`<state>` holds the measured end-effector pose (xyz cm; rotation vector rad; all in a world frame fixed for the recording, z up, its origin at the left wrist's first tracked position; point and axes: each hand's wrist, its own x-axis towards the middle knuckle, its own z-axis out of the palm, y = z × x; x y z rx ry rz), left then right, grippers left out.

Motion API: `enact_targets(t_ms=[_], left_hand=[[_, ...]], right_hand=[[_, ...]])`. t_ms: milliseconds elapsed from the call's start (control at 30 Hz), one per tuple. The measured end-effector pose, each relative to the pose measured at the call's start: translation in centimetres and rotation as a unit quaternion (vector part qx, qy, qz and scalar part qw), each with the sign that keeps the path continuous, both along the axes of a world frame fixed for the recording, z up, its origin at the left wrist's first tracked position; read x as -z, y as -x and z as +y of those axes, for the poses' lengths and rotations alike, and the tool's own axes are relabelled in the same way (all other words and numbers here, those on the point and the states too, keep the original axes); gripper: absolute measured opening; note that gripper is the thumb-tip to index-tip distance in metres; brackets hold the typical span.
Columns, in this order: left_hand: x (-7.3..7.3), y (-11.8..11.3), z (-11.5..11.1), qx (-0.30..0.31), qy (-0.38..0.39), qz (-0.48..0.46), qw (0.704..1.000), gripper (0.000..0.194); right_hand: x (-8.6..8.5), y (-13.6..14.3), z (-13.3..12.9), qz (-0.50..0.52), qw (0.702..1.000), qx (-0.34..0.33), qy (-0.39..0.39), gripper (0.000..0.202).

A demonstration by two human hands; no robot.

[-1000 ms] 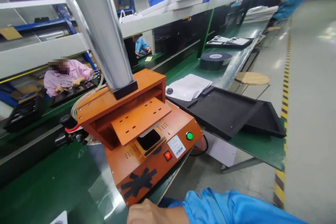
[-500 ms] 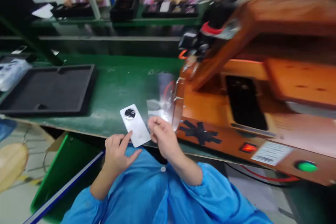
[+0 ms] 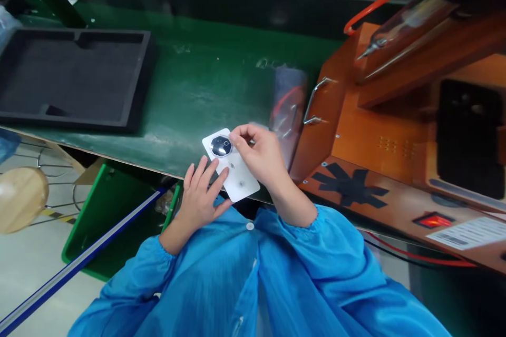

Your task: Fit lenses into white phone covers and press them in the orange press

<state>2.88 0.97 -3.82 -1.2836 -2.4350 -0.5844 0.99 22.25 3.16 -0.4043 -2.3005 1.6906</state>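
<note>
A white phone (image 3: pixel 243 181) lies back side up at the front edge of the green bench, slightly overhanging it. Its black angular camera block (image 3: pixel 221 146) shows near the upper left end. My left hand (image 3: pixel 201 195) is open, with spread fingers resting on the phone's left edge. Over the upper right edge, my right hand (image 3: pixel 261 155) has thumb and forefinger pinched together beside the camera block. Whatever the pinch may hold is too small to make out.
A shallow black tray (image 3: pixel 144 81) sits on the left of the green bench (image 3: pixel 205 79). Clear plastic (image 3: pixel 288 108) lies right of my hands, against an orange machine (image 3: pixel 356 142) with a metal handle (image 3: pixel 312 102) and a dark phone-shaped piece (image 3: pixel 470 137). Below stands a green bin (image 3: pixel 85 216).
My right hand has moved from the phone's lower right side up to the camera block. My left fingers have spread along the left edge. The view has tilted down.
</note>
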Motion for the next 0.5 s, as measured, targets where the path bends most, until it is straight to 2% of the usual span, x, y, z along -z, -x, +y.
enact_targets(t_ms=[100, 233, 500], left_hand=[[1.2, 0.5, 0.2, -0.005, -0.020, 0.043, 0.999, 0.064], [2.5, 0.7, 0.7, -0.022, -0.043, 0.082, 0.995, 0.056], [3.1, 0.4, 0.8, -0.035, -0.036, 0.075, 0.996, 0.054]], right_hand=[[0.2, 0.1, 0.6, -0.004, 1.000, -0.006, -0.011, 0.021], [0.2, 0.1, 0.8, -0.009, 0.997, -0.009, -0.073, 0.017], [1.7, 0.2, 0.4, -0.012, 0.988, -0.033, -0.147, 0.026]])
